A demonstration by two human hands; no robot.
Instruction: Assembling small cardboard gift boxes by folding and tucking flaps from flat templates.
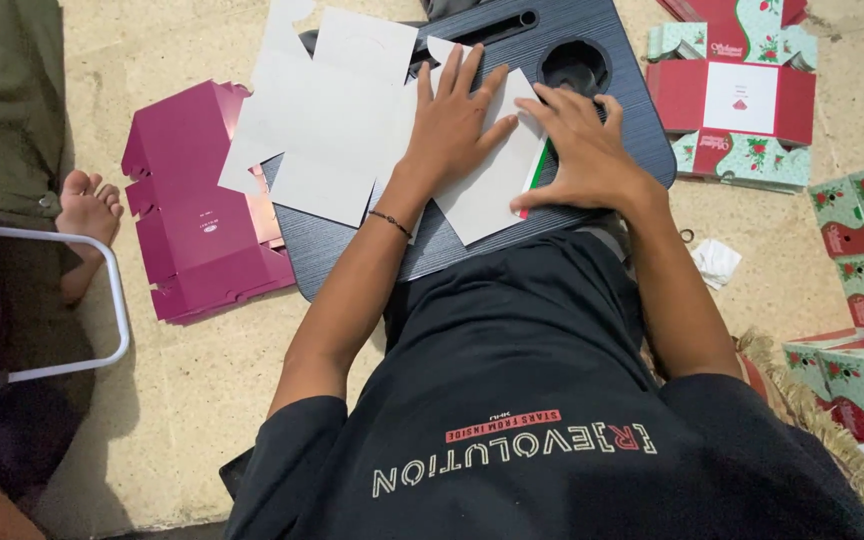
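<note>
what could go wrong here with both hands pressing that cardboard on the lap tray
1. The flat white cardboard overhangs the lap tray's near edge, so pressing there could bend it off the crease.
2. The left hand and right hand lie close together on it; an uneven push might skew the fold.
3. Another white sheet hangs off the tray's left side and could slide onto the maroon flat boxes.

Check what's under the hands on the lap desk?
Both the left hand and right hand press flat on a grey cardboard blank lying on the lap desk. A red-green edge peeks out beneath; the rest is covered.
</note>
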